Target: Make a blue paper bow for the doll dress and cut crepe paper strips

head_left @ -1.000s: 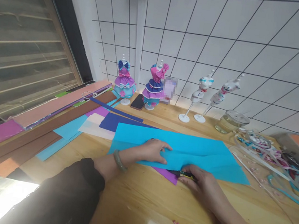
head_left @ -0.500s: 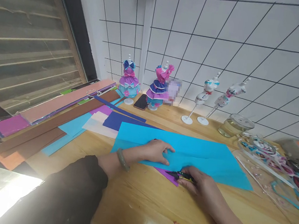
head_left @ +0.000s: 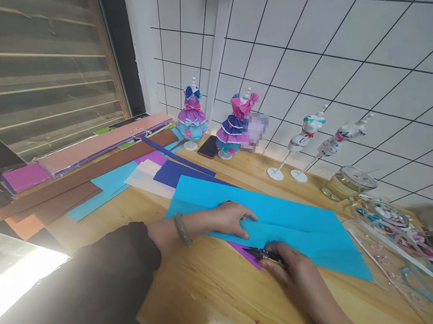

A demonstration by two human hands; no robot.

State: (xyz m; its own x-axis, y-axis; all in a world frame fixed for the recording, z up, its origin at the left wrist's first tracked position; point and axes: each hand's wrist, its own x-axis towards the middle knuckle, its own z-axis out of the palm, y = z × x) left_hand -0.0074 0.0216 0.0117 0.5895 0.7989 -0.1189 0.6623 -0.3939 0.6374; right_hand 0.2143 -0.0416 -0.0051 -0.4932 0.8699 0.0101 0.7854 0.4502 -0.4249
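Only the view has swung left; left hand (head_left: 232,219), fingers parted, rests on blue paper (head_left: 293,213); right hand (head_left: 290,262) grips snips (head_left: 259,253); jar (head_left: 362,180) holds yellowish liquid (head_left: 337,189).

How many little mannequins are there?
4: a dressed mannequin left of the phone, a second dressed one right of it, then a white mannequin and another white one, nearest the glass cup.
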